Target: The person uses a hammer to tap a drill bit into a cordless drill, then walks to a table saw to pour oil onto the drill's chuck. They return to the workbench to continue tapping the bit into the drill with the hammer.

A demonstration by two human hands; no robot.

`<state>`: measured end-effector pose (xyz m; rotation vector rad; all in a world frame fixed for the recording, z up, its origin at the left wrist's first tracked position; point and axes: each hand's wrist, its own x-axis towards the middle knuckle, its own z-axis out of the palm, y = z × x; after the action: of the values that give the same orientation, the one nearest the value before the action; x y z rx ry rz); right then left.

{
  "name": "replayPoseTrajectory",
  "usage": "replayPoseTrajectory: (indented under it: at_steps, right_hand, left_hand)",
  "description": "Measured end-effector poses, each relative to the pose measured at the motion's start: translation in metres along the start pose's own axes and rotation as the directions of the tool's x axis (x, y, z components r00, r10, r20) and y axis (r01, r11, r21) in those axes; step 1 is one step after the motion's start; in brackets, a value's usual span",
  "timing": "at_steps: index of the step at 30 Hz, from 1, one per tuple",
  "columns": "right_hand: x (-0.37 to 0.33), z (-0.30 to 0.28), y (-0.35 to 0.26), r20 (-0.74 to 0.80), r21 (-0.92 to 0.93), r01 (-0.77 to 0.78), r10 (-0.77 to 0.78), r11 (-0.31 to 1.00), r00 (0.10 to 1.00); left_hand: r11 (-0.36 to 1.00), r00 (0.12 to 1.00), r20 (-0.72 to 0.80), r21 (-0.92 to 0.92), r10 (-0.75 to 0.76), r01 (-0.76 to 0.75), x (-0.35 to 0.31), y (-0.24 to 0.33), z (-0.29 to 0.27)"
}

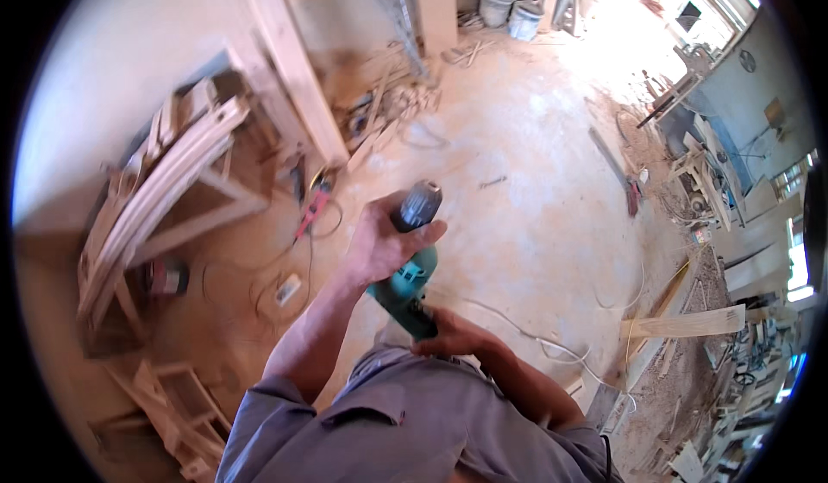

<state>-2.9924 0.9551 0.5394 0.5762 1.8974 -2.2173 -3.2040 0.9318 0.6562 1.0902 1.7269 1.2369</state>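
A teal power drill (pixel 403 289) is held in front of my body, its black chuck (pixel 420 204) pointing away from me and the jaws showing no bit that I can make out. My left hand (pixel 379 243) wraps round the drill's front, just behind and beside the chuck, with the thumb across it. At the drill's rear end my right hand (pixel 452 332) grips the handle, which my fingers and body partly hide. On the floor beyond the drill lies a small thin metal piece (pixel 493 181).
Curved wooden parts (pixel 164 198) sit on a frame at left, near a leaning board (pixel 297 69). A red-handled tool (pixel 312 214) with a cord lies on the floor. A white cable (pixel 552 345) runs at right, near a plank (pixel 686 323). Buckets (pixel 524 21) stand at the back.
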Motion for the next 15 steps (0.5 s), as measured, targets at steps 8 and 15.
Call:
replayPoseTrajectory:
  at_steps: [8, 15]
  right_hand:
    - [0.042, -0.194, -0.043, -0.072, 0.026, 0.003, -0.001, 1.000, 0.997]
    - [0.068, -0.425, -0.062, -0.164, 0.040, 0.157, -0.148, 0.987, 0.975]
  left_hand:
    - [0.765, 0.900, 0.436, -0.585, 0.017, 0.269, 0.257, 0.012, 0.054]
    - [0.880, 0.950, 0.270, -0.475, 0.156, -0.009, 0.464, 0.081, 0.166]
